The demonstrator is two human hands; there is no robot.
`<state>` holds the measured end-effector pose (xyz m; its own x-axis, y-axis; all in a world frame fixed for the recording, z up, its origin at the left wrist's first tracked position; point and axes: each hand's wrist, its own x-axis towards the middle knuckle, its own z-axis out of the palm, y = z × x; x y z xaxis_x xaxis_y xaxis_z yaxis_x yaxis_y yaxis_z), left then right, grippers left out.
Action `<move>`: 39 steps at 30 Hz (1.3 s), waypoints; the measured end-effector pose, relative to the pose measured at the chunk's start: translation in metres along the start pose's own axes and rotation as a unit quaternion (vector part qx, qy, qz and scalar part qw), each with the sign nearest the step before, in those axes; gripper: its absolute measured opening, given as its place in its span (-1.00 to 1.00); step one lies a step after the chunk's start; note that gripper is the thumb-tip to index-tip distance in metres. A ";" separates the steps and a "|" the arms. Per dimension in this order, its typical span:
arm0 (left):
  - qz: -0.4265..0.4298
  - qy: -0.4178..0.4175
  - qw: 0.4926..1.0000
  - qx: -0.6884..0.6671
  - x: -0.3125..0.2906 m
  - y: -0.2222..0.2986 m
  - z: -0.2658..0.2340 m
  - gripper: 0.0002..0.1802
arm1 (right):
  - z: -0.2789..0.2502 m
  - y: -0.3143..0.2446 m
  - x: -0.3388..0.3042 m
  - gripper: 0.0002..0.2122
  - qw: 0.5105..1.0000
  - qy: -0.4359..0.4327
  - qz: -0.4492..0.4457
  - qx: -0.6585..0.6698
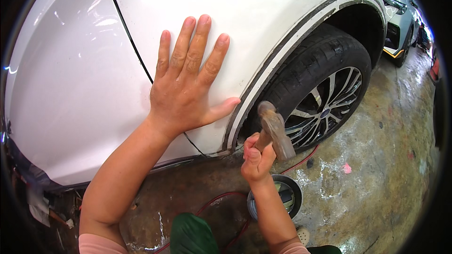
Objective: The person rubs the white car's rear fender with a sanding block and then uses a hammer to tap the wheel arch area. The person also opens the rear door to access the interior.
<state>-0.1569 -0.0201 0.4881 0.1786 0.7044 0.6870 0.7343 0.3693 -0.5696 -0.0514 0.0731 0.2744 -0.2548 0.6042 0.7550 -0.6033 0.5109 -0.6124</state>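
My left hand [186,77] lies flat with spread fingers on the white car body panel [254,23], across the door seam and beside the wheel arch. Its thumb reaches the dark edge of the arch trim [252,89]. Low in front of the tyre [310,56], my right hand [259,157] is wrapped round the handle of a hammer [277,131]. The hammer's worn metal head points up, apart from the panel, and hides part of the wheel [325,113]. Dark, rough strips run along the arch trim.
Below my right hand a round bucket [297,193] holds things I cannot make out, partly behind my forearm. A red hose [219,197] winds over the wet, stained concrete floor [367,174]. Another car [400,14] stands at the far right. My green-clad knee [190,235] is at the bottom.
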 end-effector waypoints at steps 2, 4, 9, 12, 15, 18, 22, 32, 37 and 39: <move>0.002 -0.007 1.000 0.004 -0.004 -0.003 -0.001 0.16 | 0.008 -0.015 0.012 -0.79 0.990 -0.038 0.115 -0.067; 0.000 -0.003 1.000 0.002 -0.004 -0.004 -0.001 0.16 | 0.003 -0.018 0.014 -0.81 0.989 -0.054 0.122 -0.058; 0.003 0.004 1.000 0.011 0.000 -0.002 0.001 0.16 | 0.003 -0.005 0.010 -0.82 0.998 -0.019 0.055 -0.039; 0.002 0.005 1.000 -0.001 -0.003 -0.003 0.000 0.15 | -0.003 -0.016 0.011 -0.79 0.995 -0.030 0.082 -0.044; 0.003 0.009 1.000 0.009 -0.001 -0.002 0.001 0.15 | -0.003 -0.010 0.008 -0.81 1.000 0.013 0.014 0.002; 0.004 0.009 1.000 0.004 -0.003 -0.003 0.001 0.14 | -0.004 -0.018 0.021 -0.78 0.991 -0.046 0.107 -0.067; 0.001 0.023 1.000 0.002 0.000 0.000 0.000 0.13 | -0.008 -0.012 0.015 -0.82 1.000 0.013 0.000 -0.007; 0.056 -0.032 0.996 0.060 -0.004 0.003 0.001 0.00 | -0.016 -0.080 0.012 -0.61 0.957 0.123 0.162 0.205; 0.126 -0.062 0.988 0.067 0.046 0.028 0.000 -0.12 | -0.031 -0.106 0.014 -0.58 0.934 0.189 0.140 0.270; 0.132 -0.030 0.988 0.069 0.084 0.034 0.003 -0.11 | -0.037 -0.109 0.013 -0.56 0.943 0.187 0.125 0.246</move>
<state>-0.1192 0.0538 0.5253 0.3091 0.8205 0.4809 0.5701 0.2449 -0.7843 0.0387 0.0479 0.3428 -0.2063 0.8888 0.4092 -0.8608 0.0340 -0.5078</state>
